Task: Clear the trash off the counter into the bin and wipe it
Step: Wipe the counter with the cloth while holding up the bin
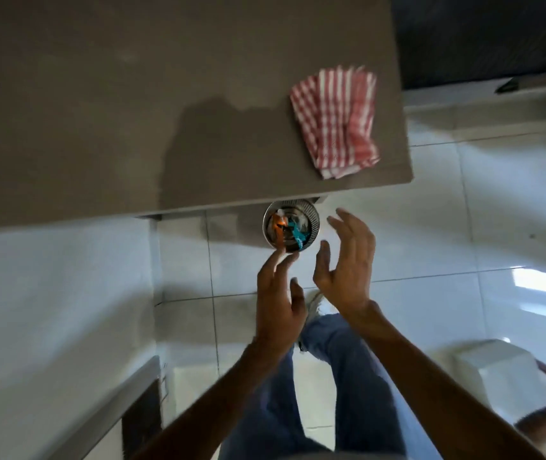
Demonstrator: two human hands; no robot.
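Observation:
A small round metal bin point(311, 215) stands on the floor, half under the counter's front edge, with orange and teal wrappers point(289, 231) inside. My left hand point(278, 293) hovers just in front of the bin, fingers apart and holding nothing. To its right, my right hand point(348, 260) is also open and empty, palm turned toward the left hand. A folded red-and-white checked cloth point(334, 119) lies on the grey-brown counter point(115, 104) near its right end. The counter surface shows no trash.
White floor tiles point(464, 210) spread beside and in front of the counter. My legs in blue jeans point(338, 376) and a shoe point(314, 303) are below my hands. A white object point(494, 370) sits at the lower right. A pale cabinet front point(49, 310) fills the lower left.

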